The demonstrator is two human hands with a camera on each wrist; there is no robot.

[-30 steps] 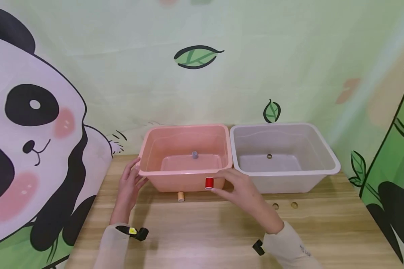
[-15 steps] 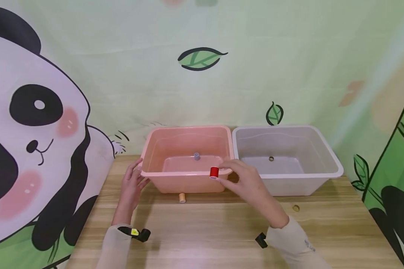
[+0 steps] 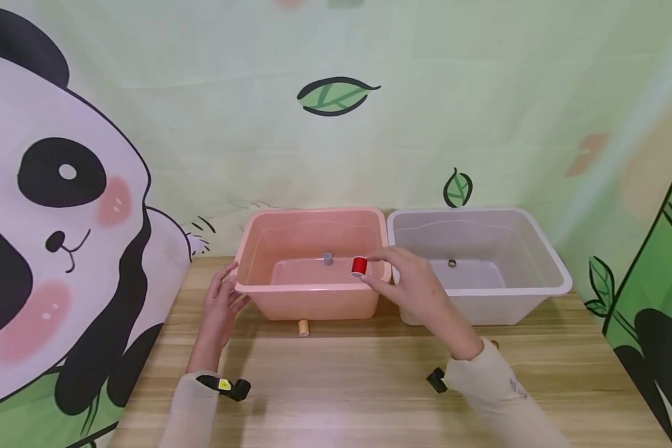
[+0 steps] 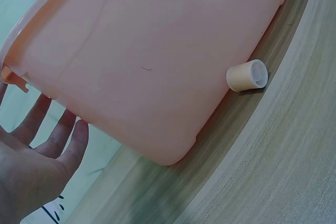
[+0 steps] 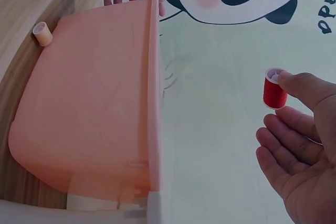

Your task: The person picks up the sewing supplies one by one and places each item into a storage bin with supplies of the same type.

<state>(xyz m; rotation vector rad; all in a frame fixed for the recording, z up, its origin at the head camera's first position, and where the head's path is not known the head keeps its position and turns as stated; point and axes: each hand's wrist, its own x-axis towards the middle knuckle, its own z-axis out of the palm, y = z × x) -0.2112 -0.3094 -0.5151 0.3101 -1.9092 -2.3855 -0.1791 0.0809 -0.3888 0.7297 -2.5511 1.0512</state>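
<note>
A spool of red thread (image 3: 359,266) is pinched between the thumb and fingertips of my right hand (image 3: 417,283). It is held above the front right part of the pink bin (image 3: 308,305), over its opening. The spool's white end faces up in the right wrist view. My left hand (image 3: 219,308) rests at the left side of the pink bin, fingers loosely spread, their tips against the wall under the rim in the left wrist view. Inside the pink bin lies a grey spool (image 3: 327,258). A pale orange spool (image 4: 247,75) stands on the table by the bin's front base.
A grey-white bin (image 3: 481,308) stands right beside the pink one, with a small brass-coloured ring (image 3: 452,263) inside it. Another ring (image 3: 495,345) is mostly hidden by the right sleeve. The wooden table (image 3: 336,386) reaches back to a panda-printed cloth (image 3: 229,124).
My right hand has risen and moved forward, carrying the red spool from before the pink bin's front wall to above its opening. The left hand has stayed at the bin's side.
</note>
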